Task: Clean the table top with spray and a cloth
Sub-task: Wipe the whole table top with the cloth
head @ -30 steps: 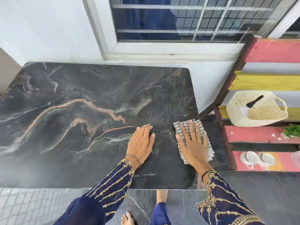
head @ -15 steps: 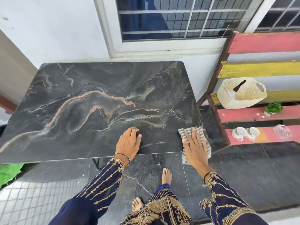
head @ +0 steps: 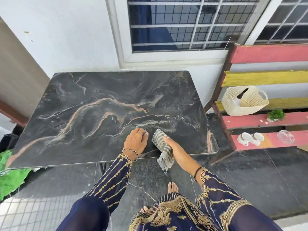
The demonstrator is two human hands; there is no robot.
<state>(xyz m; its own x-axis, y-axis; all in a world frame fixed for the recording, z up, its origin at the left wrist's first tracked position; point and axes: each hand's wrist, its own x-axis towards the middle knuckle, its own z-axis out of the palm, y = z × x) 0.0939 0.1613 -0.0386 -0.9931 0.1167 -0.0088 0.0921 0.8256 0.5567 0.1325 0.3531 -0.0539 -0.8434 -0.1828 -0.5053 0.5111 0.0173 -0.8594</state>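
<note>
Cloth [head: 160, 140], flat under the right hand [head: 174, 147] a moment ago, is now bunched in its grip at the table's [head: 83, 114] front edge, tail hanging over. Left hand [head: 135, 142] still lies flat beside it, fingers relaxed. This wiping pass looks finished.

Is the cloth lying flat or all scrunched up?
Scrunched up. The right hand grips the cloth in a bunch, and one end hangs off the table edge.
</note>
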